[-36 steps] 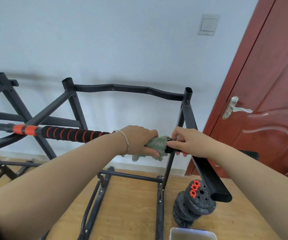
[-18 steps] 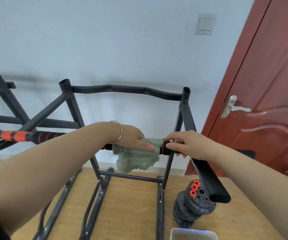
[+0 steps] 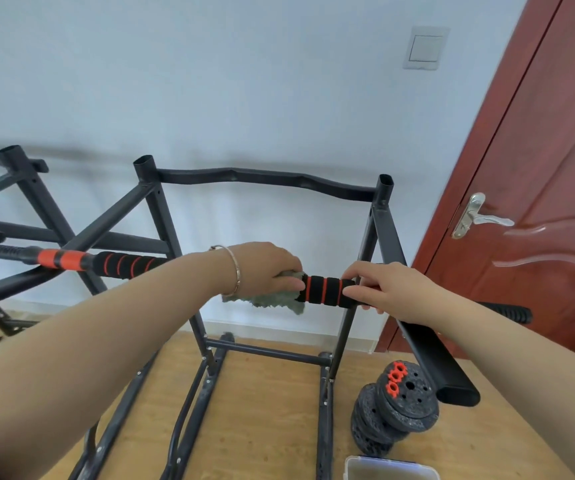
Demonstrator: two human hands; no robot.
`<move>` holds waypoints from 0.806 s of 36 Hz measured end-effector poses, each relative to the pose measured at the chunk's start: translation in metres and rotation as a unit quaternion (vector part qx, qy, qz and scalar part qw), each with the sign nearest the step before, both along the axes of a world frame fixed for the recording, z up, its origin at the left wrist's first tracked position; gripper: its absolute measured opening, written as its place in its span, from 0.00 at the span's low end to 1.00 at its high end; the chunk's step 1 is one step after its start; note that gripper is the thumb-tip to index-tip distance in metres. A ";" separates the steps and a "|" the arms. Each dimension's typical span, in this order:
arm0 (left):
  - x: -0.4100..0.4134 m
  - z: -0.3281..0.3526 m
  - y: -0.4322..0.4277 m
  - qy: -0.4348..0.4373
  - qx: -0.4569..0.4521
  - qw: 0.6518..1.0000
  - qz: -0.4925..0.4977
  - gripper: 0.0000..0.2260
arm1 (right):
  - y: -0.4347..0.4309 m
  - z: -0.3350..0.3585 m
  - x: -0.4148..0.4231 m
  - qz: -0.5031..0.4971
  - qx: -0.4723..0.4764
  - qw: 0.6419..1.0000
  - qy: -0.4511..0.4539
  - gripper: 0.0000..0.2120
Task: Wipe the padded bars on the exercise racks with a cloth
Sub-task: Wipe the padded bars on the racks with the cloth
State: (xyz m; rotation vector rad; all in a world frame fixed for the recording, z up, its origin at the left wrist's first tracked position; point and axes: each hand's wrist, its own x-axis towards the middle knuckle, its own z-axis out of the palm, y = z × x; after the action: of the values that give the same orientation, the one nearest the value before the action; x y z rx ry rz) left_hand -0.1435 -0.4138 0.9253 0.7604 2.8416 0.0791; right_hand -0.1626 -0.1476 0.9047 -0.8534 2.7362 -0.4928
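The left hand [image 3: 265, 268] is closed around a green cloth [image 3: 272, 301], wrapping it over the padded bar [image 3: 327, 291], which lies across the black rack [image 3: 161, 216] at about waist level in front of the person. The right hand [image 3: 386, 289] pinches the bar's foam just right of the cloth, thumb on top and fingers beneath, steadying it. Between the two hands a short stretch of black foam with orange rings shows bare. This looks like the middle of the wiping step on this bar. The next move probably calls for sliding the wrapped cloth along the padding while the right hand keeps the bar from rolling, then shifting that hand to uncover the part it hides. A loose corner of cloth hangs below the bar
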 end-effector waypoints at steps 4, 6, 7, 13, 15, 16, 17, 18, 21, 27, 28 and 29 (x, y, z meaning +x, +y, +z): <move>-0.003 -0.004 -0.008 -0.075 -0.028 0.993 0.087 0.25 | 0.001 -0.003 0.004 0.013 0.024 0.998 0.053 0.13; -0.007 -0.005 -0.010 -0.068 -0.051 0.993 0.086 0.28 | 0.002 -0.005 0.008 0.020 0.036 0.995 0.095 0.14; -0.008 -0.004 -0.010 -0.068 -0.056 0.993 0.082 0.28 | 0.002 -0.006 0.009 0.022 0.037 0.993 0.109 0.15; -0.015 -0.001 -0.011 -0.085 -0.037 0.993 0.078 0.26 | -0.006 0.009 0.006 0.026 0.024 0.998 0.047 0.17; -0.015 -0.005 -0.011 -0.073 -0.022 0.995 0.071 0.23 | -0.015 0.022 -0.001 0.013 0.019 0.999 -0.023 0.21; -0.015 -0.006 -0.011 -0.065 -0.019 0.995 0.068 0.22 | -0.021 0.026 -0.005 0.007 0.023 0.998 -0.051 0.24; -0.014 -0.008 -0.011 -0.057 -0.018 0.996 0.066 0.21 | -0.029 0.030 -0.009 0.007 0.039 0.997 -0.067 0.26; -0.013 -0.009 -0.011 -0.050 -0.019 0.996 0.065 0.22 | -0.037 0.031 -0.013 0.014 0.065 0.995 -0.072 0.28; -0.010 -0.012 -0.013 -0.038 -0.016 0.997 0.066 0.22 | -0.054 0.029 -0.020 0.030 0.103 0.984 -0.141 0.27; -0.016 -0.004 -0.009 -0.128 -0.026 0.987 0.096 0.23 | -0.055 0.026 -0.009 0.069 0.142 0.986 -0.051 0.19; -0.018 -0.001 -0.007 -0.151 -0.037 0.983 0.097 0.24 | -0.056 0.022 -0.003 0.076 0.171 0.982 0.013 0.20; -0.021 0.001 -0.006 -0.170 -0.049 0.979 0.096 0.24 | -0.057 0.015 0.003 0.079 0.197 0.973 0.086 0.21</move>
State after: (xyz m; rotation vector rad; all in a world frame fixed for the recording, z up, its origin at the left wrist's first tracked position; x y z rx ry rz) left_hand -0.1645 -0.4198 0.9259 0.4038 2.5601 0.0875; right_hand -0.1597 -0.2046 0.9197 -1.0304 2.7429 0.1622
